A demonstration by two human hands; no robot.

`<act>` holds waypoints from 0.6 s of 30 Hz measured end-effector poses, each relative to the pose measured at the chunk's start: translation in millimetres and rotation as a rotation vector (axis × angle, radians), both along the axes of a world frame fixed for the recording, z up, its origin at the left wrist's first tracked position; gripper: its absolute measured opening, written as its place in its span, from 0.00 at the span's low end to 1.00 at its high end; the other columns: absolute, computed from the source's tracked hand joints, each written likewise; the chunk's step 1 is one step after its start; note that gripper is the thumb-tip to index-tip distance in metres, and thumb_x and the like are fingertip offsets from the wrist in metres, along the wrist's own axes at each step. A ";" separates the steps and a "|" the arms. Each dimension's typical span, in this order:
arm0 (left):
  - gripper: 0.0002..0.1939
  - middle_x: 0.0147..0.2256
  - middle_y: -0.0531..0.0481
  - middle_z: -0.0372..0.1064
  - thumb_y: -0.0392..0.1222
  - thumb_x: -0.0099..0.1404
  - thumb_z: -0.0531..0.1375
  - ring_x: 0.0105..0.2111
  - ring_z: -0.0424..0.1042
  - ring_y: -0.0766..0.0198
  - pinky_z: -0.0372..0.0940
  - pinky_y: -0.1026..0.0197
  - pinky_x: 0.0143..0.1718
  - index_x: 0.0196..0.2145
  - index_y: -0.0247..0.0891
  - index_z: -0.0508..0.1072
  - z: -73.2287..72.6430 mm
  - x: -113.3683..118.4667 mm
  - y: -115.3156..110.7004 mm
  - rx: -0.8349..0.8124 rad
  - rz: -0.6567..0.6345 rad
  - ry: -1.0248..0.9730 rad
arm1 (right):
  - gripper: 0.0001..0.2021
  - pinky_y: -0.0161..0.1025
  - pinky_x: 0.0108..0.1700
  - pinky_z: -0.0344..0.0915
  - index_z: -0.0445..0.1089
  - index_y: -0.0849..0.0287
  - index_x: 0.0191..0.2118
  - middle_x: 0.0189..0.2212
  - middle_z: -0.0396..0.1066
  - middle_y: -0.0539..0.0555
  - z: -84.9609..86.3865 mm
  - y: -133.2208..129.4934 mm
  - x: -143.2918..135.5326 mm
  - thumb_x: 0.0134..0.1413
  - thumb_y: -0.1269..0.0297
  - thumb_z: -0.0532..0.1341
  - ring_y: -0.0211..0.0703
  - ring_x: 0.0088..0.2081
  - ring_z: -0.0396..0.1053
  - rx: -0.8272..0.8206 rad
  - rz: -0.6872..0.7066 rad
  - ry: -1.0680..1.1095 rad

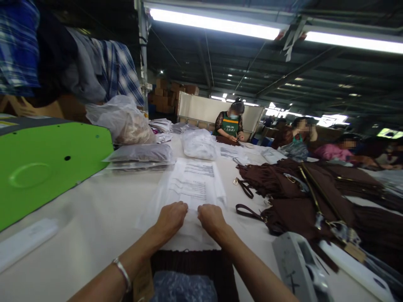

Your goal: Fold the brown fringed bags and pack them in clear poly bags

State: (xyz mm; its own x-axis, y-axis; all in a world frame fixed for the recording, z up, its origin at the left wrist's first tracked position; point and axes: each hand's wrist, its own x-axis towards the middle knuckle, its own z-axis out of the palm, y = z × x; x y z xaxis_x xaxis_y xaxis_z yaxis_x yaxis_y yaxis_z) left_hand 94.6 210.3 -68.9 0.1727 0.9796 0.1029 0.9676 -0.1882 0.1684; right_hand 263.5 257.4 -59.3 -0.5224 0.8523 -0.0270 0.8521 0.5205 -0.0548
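My left hand [171,218] and my right hand [213,220] are side by side above the table, fingers curled closed on the near edge of a clear printed plastic bag [189,188]. The bag lies flat, with lines of dark text on it, and more of the same seem to be stacked underneath. Below my wrists, close to my body, is a dark brown fringed item [170,260], with crumpled clear plastic [184,287] on top. A brown card tag [143,283] hangs beside my left forearm.
Brown handbags [292,214] with straps and zippers are heaped at right. A grey tape dispenser [292,260] and a white long-handled tool [355,268] sit near me. At left stand a green machine [56,163] and packed bags [141,153]. A co-worker [231,123] works across the table.
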 end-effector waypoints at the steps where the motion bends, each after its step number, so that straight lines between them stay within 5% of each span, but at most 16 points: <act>1: 0.12 0.40 0.45 0.73 0.34 0.69 0.48 0.43 0.72 0.55 0.65 0.56 0.40 0.40 0.39 0.71 1.3 -0.1 -0.4 0.016 0.013 0.009 | 0.07 0.39 0.39 0.63 0.74 0.61 0.38 0.38 0.76 0.61 -0.4 -1.3 2.0 0.59 0.70 0.58 0.49 0.41 0.74 0.013 -0.002 -0.019; 7: 0.09 0.41 0.43 0.72 0.32 0.66 0.53 0.44 0.71 0.53 0.63 0.53 0.44 0.41 0.38 0.71 4.5 2.2 -0.3 0.059 0.014 0.084 | 0.10 0.41 0.38 0.65 0.73 0.59 0.40 0.38 0.76 0.60 3.7 -13.9 0.8 0.63 0.60 0.57 0.51 0.40 0.75 0.075 0.035 -0.037; 10: 0.15 0.40 0.41 0.73 0.27 0.66 0.48 0.42 0.71 0.52 0.63 0.52 0.44 0.40 0.36 0.72 3.4 -7.0 -0.1 0.060 0.050 0.109 | 0.11 0.40 0.37 0.65 0.73 0.61 0.38 0.37 0.76 0.60 4.9 -14.9 5.6 0.63 0.69 0.53 0.50 0.39 0.75 0.090 0.008 -0.032; 13: 0.17 0.42 0.37 0.72 0.25 0.66 0.45 0.46 0.69 0.49 0.60 0.50 0.48 0.40 0.34 0.72 3.4 -31.0 -5.6 0.072 0.128 0.104 | 0.14 0.41 0.38 0.63 0.71 0.61 0.38 0.38 0.75 0.61 2.1 -12.5 23.7 0.58 0.80 0.50 0.50 0.41 0.73 0.099 -0.052 -0.004; 18: 0.19 0.46 0.31 0.69 0.26 0.64 0.44 0.49 0.68 0.44 0.61 0.45 0.48 0.45 0.32 0.69 1.0 -82.7 -25.4 0.022 0.357 -0.010 | 0.11 0.43 0.41 0.62 0.68 0.60 0.36 0.42 0.72 0.62 -3.7 -9.8 66.2 0.55 0.80 0.52 0.54 0.46 0.70 0.073 -0.214 0.133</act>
State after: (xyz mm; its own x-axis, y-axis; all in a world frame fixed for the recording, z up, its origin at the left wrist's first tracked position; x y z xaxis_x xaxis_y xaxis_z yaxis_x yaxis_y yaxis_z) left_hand 11.8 185.0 -67.8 -0.1817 0.9755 0.1241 0.9712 0.1582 0.1783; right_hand 329.7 247.7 -62.9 -0.3245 0.9411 0.0955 0.9312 0.3355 -0.1421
